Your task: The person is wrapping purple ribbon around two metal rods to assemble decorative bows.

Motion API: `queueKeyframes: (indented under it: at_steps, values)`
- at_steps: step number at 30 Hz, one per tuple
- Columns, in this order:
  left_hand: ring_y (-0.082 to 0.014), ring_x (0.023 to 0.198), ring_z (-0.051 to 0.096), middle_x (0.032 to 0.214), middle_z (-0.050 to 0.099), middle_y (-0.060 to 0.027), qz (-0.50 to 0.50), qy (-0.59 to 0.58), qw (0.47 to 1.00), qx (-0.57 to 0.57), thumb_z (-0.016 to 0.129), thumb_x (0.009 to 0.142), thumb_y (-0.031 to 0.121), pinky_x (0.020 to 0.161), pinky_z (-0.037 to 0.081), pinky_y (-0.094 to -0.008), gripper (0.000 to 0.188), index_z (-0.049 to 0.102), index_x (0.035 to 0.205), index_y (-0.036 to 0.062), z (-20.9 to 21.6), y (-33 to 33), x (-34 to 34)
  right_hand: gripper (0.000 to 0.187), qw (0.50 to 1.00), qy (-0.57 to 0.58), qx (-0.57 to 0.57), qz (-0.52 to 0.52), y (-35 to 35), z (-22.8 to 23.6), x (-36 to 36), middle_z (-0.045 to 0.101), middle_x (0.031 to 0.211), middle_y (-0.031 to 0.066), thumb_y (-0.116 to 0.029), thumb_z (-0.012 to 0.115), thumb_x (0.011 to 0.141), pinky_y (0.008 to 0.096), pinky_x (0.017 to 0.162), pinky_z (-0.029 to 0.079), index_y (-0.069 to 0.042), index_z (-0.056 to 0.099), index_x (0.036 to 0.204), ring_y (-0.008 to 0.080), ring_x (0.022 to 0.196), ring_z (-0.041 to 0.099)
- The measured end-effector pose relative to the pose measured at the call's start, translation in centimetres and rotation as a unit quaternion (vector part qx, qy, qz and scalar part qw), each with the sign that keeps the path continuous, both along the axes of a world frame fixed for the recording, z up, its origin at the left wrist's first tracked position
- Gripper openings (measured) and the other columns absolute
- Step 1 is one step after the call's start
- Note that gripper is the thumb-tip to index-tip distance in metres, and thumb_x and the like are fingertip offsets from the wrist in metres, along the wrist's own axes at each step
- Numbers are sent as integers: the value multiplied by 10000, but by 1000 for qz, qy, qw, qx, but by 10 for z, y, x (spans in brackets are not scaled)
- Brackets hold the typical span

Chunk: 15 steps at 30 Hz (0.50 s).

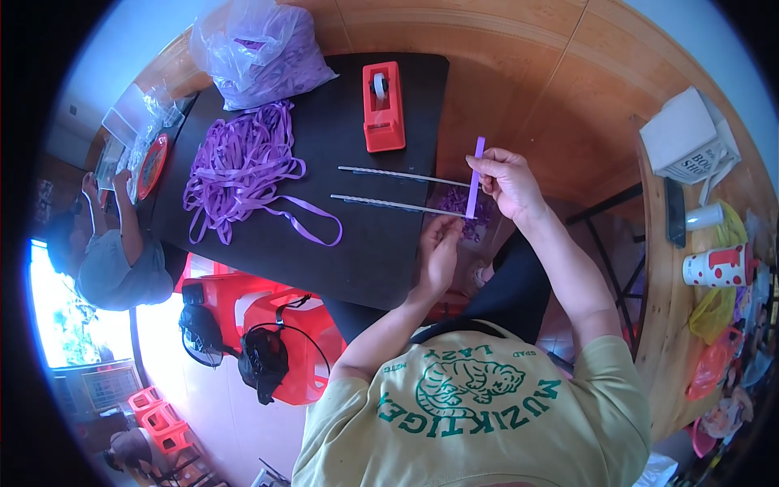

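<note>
Whether left fingers (pixel 445 228) grip is unclear; right fingers (pixel 487 165) clamp a purple strip (pixel 475 191); the shirt (pixel 503 438) bears lettering (pixel 403 411).

A white box (pixel 680 134) and a spotted cup (pixel 707 267) rest on a wooden table (pixel 664 345) at right.

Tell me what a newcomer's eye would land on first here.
Probably the tangled heap of purple ribbon on the left of the dark table, with a bulging translucent bag behind it. Next, the red tape dispenser near the table's far edge. Then the purple strip pinched in the right hand, beyond the table's right edge.
</note>
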<state>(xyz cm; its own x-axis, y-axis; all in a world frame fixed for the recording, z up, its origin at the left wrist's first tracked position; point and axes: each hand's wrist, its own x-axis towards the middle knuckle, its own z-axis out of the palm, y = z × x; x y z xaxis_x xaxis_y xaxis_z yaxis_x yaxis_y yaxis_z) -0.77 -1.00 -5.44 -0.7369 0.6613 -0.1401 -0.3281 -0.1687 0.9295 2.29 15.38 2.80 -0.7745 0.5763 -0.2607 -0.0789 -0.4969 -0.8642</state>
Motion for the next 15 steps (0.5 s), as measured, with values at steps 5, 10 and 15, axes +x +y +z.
queueKeyframes:
  at_steps: [5, 10, 15]
  values:
    - [-82, 853, 564, 978, 636, -39, -5, -2, 1000, 28, 568, 899, 58, 772, 431, -207, 235, 604, 1126, 7, -4, 19, -9, 187, 1000, 4, -14, -18, 6, -9, -1, 510, 571, -32, -77, 754, 761, 196, 465, 312, -85, 602, 653, 49, 486, 415]
    - [-111, 941, 578, 1052, 623, -62, 28, 95, 993, 59, 556, 897, 9, 859, 444, -236, 299, 565, 1196, -7, -2, 37, -18, 177, 999, -13, -27, -25, 8, -17, -4, 512, 571, -33, -76, 760, 749, 193, 455, 311, -87, 608, 658, 51, 483, 423]
    - [-156, 1080, 548, 1239, 526, -87, 0, 132, 976, 171, 560, 872, -35, 936, 434, -269, 363, 554, 1233, 3, -1, 55, -26, 136, 994, -35, -89, -57, 6, -38, -6, 530, 598, -26, -55, 715, 767, 198, 470, 330, -91, 621, 675, 52, 519, 450]
